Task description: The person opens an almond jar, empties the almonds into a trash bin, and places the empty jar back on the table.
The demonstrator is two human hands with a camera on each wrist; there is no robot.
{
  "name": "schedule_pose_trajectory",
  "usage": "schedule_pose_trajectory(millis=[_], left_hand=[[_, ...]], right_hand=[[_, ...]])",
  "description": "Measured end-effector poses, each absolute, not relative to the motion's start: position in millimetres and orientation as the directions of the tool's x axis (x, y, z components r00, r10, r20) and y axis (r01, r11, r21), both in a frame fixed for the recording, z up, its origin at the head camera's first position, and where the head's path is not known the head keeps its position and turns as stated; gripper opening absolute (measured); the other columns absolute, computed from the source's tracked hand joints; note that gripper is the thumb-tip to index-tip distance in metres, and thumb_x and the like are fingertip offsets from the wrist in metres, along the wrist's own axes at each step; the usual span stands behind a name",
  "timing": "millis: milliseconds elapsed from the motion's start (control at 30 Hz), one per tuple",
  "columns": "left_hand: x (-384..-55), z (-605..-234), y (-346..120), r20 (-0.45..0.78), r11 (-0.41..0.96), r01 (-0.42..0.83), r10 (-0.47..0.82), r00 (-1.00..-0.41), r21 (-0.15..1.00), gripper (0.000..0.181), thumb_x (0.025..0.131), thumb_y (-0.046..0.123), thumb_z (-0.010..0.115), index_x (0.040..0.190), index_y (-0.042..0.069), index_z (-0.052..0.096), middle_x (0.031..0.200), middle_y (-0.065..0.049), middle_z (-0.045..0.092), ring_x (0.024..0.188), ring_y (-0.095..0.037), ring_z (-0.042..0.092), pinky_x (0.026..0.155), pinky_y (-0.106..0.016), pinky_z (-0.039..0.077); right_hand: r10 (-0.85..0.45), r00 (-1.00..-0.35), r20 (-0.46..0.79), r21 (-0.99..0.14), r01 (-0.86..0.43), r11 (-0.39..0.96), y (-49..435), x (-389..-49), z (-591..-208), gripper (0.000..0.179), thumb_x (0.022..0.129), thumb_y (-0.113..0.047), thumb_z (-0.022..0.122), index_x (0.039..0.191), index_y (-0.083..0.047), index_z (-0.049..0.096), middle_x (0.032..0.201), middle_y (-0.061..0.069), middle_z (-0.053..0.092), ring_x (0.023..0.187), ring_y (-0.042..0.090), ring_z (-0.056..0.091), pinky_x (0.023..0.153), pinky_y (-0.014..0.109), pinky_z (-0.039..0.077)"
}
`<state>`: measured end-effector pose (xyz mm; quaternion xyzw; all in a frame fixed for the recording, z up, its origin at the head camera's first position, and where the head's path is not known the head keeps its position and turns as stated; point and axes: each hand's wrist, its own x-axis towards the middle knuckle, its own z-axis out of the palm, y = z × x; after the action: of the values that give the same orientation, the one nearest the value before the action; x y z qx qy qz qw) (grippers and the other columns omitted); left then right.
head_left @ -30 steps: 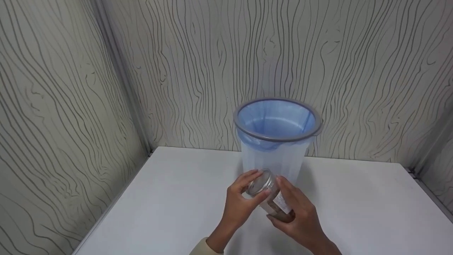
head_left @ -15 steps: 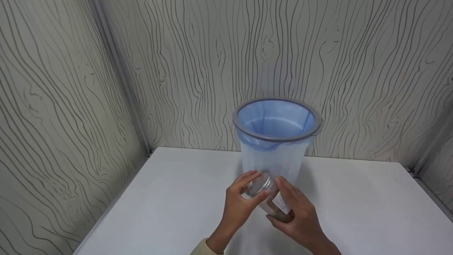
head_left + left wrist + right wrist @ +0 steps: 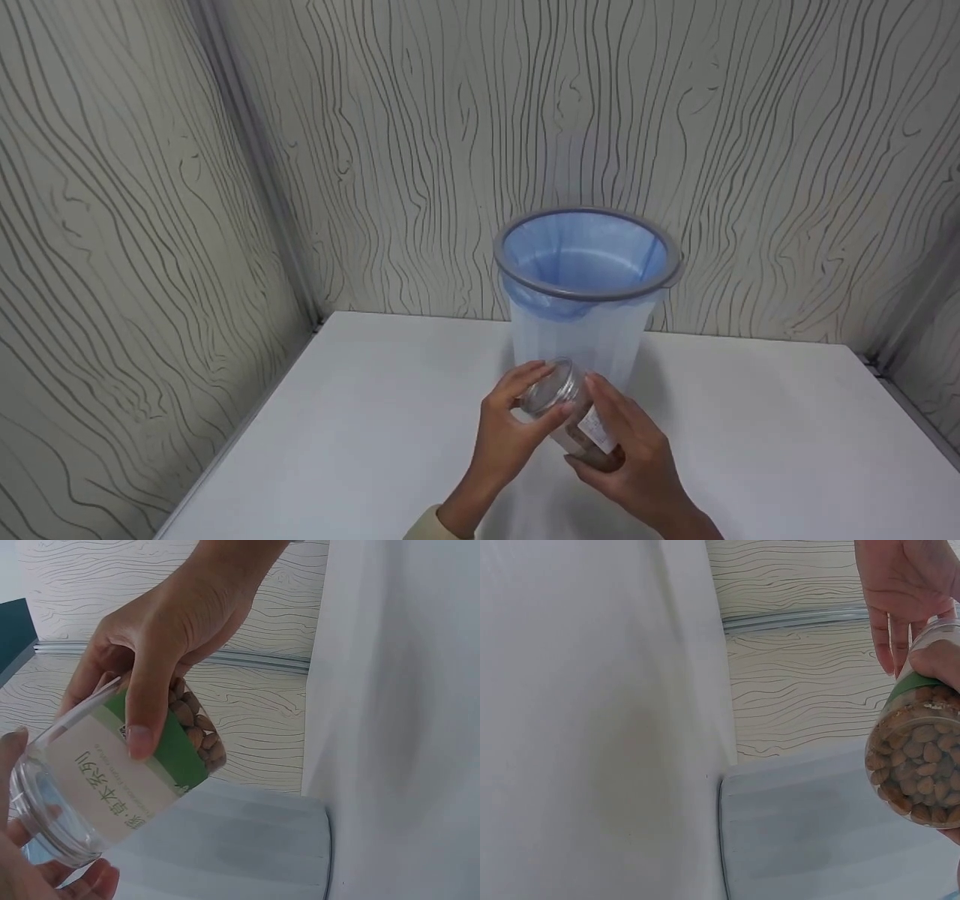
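A clear jar (image 3: 596,431) with a green and white label (image 3: 86,776) tilts above the table, its lid end up and to the left. Brown nuts that look like almonds (image 3: 922,772) fill its lower end. My left hand (image 3: 506,427) grips the clear lid (image 3: 551,388), thumb on one side and fingers on the other. Around the jar's body curls my right hand (image 3: 641,461), with its thumb pressed over the label in the left wrist view. Whether the lid sits fully on the jar cannot be told.
Behind the jar stands a white waste bin (image 3: 577,330) with a blue liner bag (image 3: 585,255) under a grey rim. It rests on the white table (image 3: 375,420), near the back wall (image 3: 420,150) with its wood-grain pattern. Another patterned wall (image 3: 112,262) borders the left side.
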<state>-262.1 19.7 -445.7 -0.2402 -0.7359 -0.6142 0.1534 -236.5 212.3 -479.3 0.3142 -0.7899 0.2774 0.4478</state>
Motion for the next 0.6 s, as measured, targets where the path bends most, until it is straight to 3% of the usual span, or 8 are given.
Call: schedule_pose_trajectory(millis=[200, 467, 600], left_hand=[[-260.6, -445.6, 18.6, 0.541, 0.116, 0.569, 0.205, -0.815, 0.814, 0.051, 0.089, 0.04, 0.078, 0.135, 0.023, 0.067, 0.143, -0.007, 0.058, 0.13, -0.023, 0.056, 0.095, -0.044, 0.051], [-263.2, -447.4, 17.5, 0.559, 0.111, 0.591, 0.225, -0.798, 0.799, 0.053, 0.09, 0.039, 0.077, 0.139, 0.024, 0.064, 0.147, -0.002, 0.055, 0.136, -0.024, 0.051, 0.101, -0.057, 0.047], [-267.4, -449.9, 15.1, 0.592, 0.077, 0.628, 0.259, -0.763, 0.775, 0.053, 0.09, 0.035, 0.078, 0.14, 0.026, 0.063, 0.15, 0.001, 0.053, 0.14, -0.023, 0.048, 0.105, -0.059, 0.044]], right_hand=[[-0.243, -0.42, 0.874, -0.173, -0.738, 0.652, 214.1, -235.6, -478.3, 0.109, 0.055, -0.019, 0.098, 0.149, 0.001, 0.047, 0.151, 0.011, 0.051, 0.124, 0.021, 0.059, 0.107, 0.019, 0.04], [-0.245, -0.411, 0.878, -0.168, -0.745, 0.646, 215.0, -235.6, -476.5, 0.107, 0.056, -0.019, 0.097, 0.148, 0.002, 0.048, 0.151, 0.012, 0.051, 0.127, 0.02, 0.058, 0.108, 0.02, 0.039], [-0.243, -0.407, 0.88, -0.173, -0.752, 0.636, 215.6, -235.9, -475.3, 0.107, 0.056, -0.018, 0.097, 0.148, 0.003, 0.048, 0.15, 0.013, 0.052, 0.129, 0.02, 0.057, 0.108, 0.021, 0.04]])
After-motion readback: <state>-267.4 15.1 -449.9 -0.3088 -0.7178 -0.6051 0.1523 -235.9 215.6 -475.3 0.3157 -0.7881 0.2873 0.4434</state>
